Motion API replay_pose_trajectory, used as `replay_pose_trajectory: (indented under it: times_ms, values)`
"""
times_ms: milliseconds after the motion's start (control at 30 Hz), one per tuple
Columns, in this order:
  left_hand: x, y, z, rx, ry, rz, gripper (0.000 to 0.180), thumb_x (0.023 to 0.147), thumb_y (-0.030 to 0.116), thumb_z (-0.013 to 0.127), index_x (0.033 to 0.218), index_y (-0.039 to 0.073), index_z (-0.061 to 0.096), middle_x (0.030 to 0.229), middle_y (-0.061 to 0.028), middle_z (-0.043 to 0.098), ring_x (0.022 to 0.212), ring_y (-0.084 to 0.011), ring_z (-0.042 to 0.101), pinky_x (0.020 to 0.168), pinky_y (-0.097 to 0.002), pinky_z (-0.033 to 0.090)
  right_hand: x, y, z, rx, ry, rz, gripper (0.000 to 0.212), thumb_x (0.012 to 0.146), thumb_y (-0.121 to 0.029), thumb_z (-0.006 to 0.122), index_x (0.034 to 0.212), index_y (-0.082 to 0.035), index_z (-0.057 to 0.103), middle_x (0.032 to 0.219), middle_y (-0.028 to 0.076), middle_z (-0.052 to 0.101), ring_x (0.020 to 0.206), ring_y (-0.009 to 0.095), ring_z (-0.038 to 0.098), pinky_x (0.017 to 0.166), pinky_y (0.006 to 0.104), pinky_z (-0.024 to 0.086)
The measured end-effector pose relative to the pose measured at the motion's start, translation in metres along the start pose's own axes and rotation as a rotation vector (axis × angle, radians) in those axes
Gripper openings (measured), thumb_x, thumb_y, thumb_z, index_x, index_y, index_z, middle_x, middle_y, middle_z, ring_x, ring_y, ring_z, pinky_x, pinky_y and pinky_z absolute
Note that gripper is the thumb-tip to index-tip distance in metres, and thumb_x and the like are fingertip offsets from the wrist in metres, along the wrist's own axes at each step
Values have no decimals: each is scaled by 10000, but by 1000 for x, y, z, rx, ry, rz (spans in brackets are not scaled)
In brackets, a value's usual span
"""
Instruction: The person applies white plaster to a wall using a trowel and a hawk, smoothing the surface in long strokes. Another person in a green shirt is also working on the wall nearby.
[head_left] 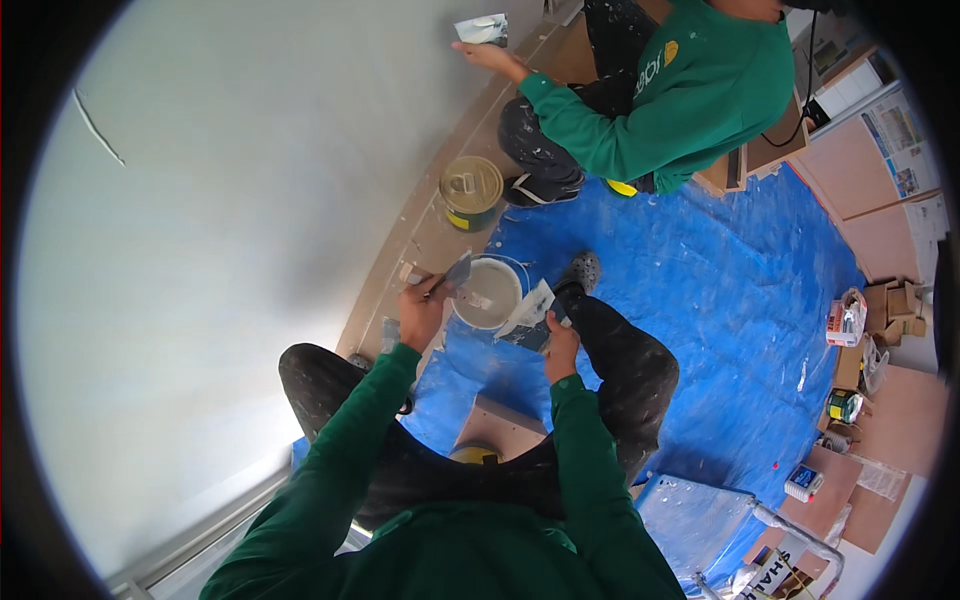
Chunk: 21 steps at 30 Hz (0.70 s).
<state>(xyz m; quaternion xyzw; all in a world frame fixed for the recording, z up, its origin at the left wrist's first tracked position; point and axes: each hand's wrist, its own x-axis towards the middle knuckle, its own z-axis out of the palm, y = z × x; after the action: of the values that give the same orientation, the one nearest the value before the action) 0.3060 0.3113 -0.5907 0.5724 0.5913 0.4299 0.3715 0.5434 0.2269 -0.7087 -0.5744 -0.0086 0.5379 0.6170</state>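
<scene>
My left hand [421,316] is closed round a putty knife [458,271] with a wooden handle, its grey blade over the left rim of a white bucket [488,322]. Pale filler [483,285] lies inside the bucket. In my closed right hand [562,348] is a wide, flat filling blade [532,316], smeared with white filler, at the bucket's right side. The bucket stands between my knees, near the base of the pale wall [230,220]. Just beyond it is a lidded round tub [470,188].
A co-worker in a green sweatshirt [690,90] crouches ahead, holding a filler-covered blade [483,29] near the wall. Blue sheeting [740,300] covers the floor. A step stool [695,520] stands at lower right. Cardboard boxes [893,305] and cans line the right side.
</scene>
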Motion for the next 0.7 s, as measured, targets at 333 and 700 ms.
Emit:
replay_pose_trajectory:
  times_ms: [333, 700]
  values:
    - [-44, 122, -59, 101, 67, 96, 221, 849, 72, 708, 1067, 36, 718, 1045, -160, 711, 968, -214, 663, 888, -295, 484, 41, 65, 18, -177, 86, 234, 305, 886, -257, 698, 1051, -2, 672, 918, 81, 670, 717, 183, 596, 612, 368, 460]
    - [-57, 131, -52, 254, 19, 238, 219, 841, 50, 717, 1058, 17, 716, 1129, -156, 687, 1028, -241, 648, 907, -319, 483, 29, 78, 43, -108, 9, 248, 309, 891, -273, 691, 1061, -18, 659, 869, 51, 649, 670, 165, 609, 520, 346, 464]
